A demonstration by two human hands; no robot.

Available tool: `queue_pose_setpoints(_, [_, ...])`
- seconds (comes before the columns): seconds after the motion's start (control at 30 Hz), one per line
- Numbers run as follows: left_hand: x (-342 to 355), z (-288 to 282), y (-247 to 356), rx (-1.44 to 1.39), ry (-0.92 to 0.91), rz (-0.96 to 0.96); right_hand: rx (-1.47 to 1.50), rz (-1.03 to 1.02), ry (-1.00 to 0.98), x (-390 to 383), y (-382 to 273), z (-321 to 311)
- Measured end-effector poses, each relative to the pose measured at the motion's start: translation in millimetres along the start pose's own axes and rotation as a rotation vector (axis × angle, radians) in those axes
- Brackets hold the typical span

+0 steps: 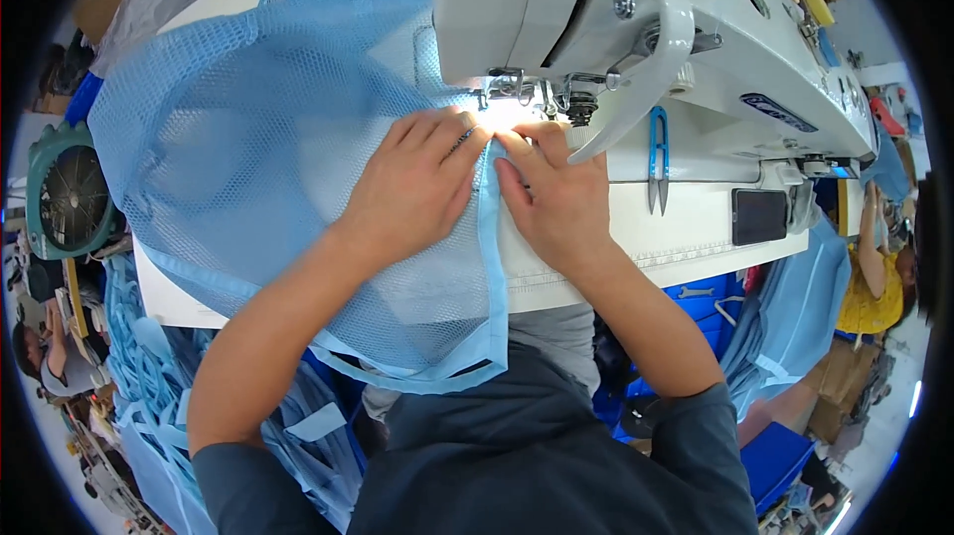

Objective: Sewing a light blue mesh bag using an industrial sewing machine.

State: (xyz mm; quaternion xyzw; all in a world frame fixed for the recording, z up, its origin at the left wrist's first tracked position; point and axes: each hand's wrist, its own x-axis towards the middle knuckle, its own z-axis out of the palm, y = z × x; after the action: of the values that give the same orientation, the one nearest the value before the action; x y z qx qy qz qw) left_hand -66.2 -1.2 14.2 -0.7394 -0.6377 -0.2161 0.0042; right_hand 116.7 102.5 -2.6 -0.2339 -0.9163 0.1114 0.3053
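Note:
A light blue mesh bag with plain fabric binding is spread across the sewing machine's white table. Its bound edge runs up to the lit needle area under the white sewing machine. Lying over the mesh just left of that edge, my left hand has its fingers close together, gripping the cloth near the presser foot. My right hand pinches the binding from the other side, fingertips beside the light. The bag's lower corner hangs over the table's front edge. Bright glare hides the needle tip and the exact stitch point.
Blue-handled thread snips and a dark phone lie right of my right hand. Blue fabric pieces are piled at lower left and right. A green fan stands at left. Co-workers sit at both sides.

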Motion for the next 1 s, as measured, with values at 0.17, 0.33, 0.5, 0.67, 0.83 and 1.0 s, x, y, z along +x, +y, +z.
queue_pose_setpoints(0.17, [-3.7, 4.2, -3.6, 0.001, -0.003, -0.034, -0.019, -0.01, -0.044, -3.6, -1.0, 3.4])
queue_pose_setpoints(0.33, [-2.6, 6.4, -8.9, -0.019, -0.001, 0.023, -0.056, -0.034, -0.012, -2.5, -2.9, 2.4])
queue_pose_setpoints(0.5, [-2.9, 6.3, -10.2, 0.007, -0.012, 0.025, -0.063, -0.034, -0.001, -2.1, -3.0, 2.3])
queue_pose_setpoints(0.67, [-2.1, 6.2, -9.5, -0.008, -0.013, 0.014, -0.08, -0.045, 0.004, -3.5, -1.1, 4.2])
queue_pose_setpoints(0.83, [-2.6, 5.2, -8.5, 0.006, -0.003, 0.021, -0.098, -0.027, -0.024, -3.1, -2.2, 2.3])
queue_pose_setpoints(1.0, [-1.6, 6.9, -7.7, 0.011, 0.001, 0.021, -0.099, -0.036, 0.003, -3.4, 0.0, 3.4])
